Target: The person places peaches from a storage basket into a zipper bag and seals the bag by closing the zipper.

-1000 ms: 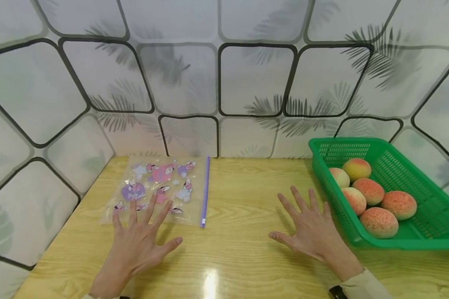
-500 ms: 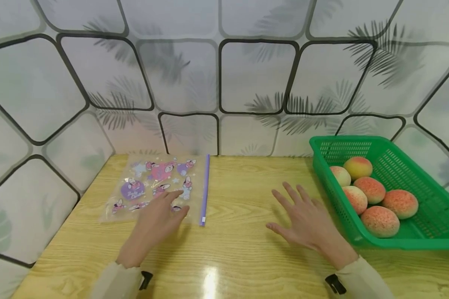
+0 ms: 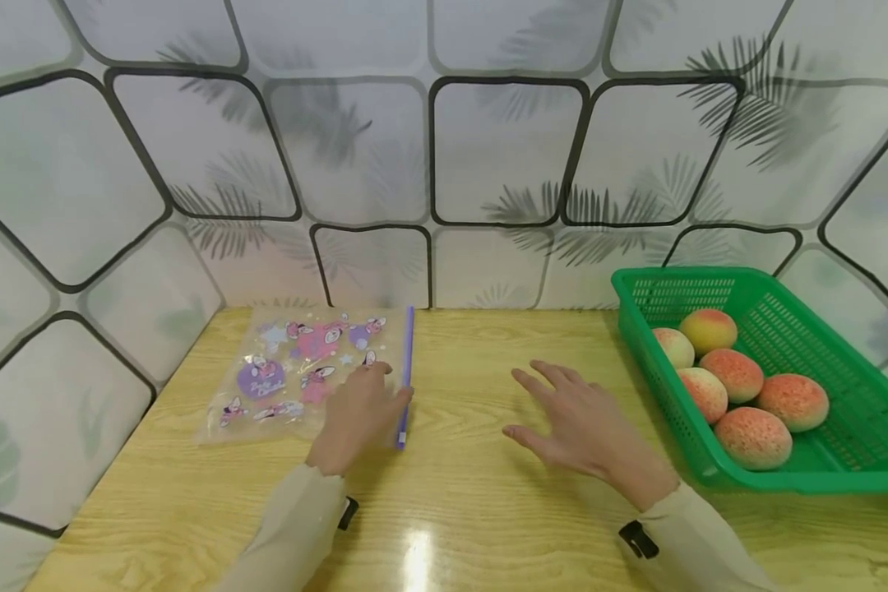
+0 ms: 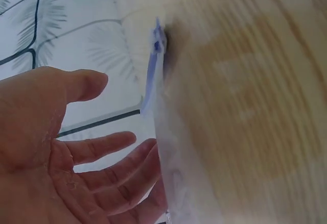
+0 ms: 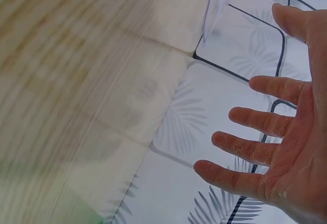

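Note:
A clear plastic zip bag (image 3: 266,415) with pink and purple cartoon prints lies flat on the wooden table. Along its right edge runs a purple slider strip (image 3: 408,345), also visible in the left wrist view as a purple zip edge (image 4: 152,71). My left hand (image 3: 357,415) is over the bag's right part, thumb near the strip, fingers loosely bent and holding nothing. Whether its fingertips touch the bag I cannot tell. My right hand (image 3: 580,427) hovers over bare wood between bag and basket; the right wrist view shows its fingers (image 5: 245,147) spread and extended.
At the right stands a green plastic basket (image 3: 851,345) with perforated walls, holding several peaches (image 3: 753,437) in its left part. A patterned white backdrop (image 3: 503,156) rises behind and at both sides of the wooden table (image 3: 466,510).
My left hand has moved right across the bag toward the purple strip, its spread fingers now bent. My right hand has shifted slightly left. Bag and basket stay in place.

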A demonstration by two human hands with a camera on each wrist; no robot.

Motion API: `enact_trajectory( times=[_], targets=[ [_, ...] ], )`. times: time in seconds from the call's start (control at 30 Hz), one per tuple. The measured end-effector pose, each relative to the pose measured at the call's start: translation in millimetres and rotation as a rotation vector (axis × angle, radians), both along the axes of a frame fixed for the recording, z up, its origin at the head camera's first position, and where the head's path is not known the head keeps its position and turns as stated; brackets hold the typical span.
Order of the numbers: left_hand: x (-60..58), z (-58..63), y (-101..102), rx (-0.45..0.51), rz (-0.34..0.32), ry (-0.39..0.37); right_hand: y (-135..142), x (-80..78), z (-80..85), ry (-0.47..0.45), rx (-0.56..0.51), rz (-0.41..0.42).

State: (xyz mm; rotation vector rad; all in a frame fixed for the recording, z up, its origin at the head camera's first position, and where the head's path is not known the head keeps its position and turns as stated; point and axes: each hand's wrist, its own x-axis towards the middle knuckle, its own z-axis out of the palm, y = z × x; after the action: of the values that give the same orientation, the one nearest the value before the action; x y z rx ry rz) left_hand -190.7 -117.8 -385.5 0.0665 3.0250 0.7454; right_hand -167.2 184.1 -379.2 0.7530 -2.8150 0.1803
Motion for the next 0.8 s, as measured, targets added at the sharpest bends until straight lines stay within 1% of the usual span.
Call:
enact_trajectory(
  times=[0.13, 0.3, 0.47, 0.6, 0.7, 0.8],
  targets=[
    [-4.3, -4.7, 5, -0.060, 0.014, -0.033, -4, -2.2, 0.3, -0.004, -0.002, -0.002],
    [-9.4, -9.7, 8, -0.123, 0.033, -0.023, -6, -5.0, 1.9, -0.006, 0.005, -0.011],
    [-10.6, -13.8, 13, -0.161, 0.049, -0.011, -7, -6.3, 4.4, -0.016, 0.008, -0.025],
    [-12.5, -16.2, 15, -0.169, 0.058, 0.010, -7, -7.0, 4.0, -0.023, 0.001, -0.026],
    [-13.2, -16.8, 13, -0.167, 0.048, 0.020, -7, -7.5, 3.3, -0.028, -0.004, -0.026],
    [-13.0, -15.7, 8, -0.135, 0.044, 0.032, -6, -8.2, 2.2, -0.030, -0.008, -0.026]
  ],
)
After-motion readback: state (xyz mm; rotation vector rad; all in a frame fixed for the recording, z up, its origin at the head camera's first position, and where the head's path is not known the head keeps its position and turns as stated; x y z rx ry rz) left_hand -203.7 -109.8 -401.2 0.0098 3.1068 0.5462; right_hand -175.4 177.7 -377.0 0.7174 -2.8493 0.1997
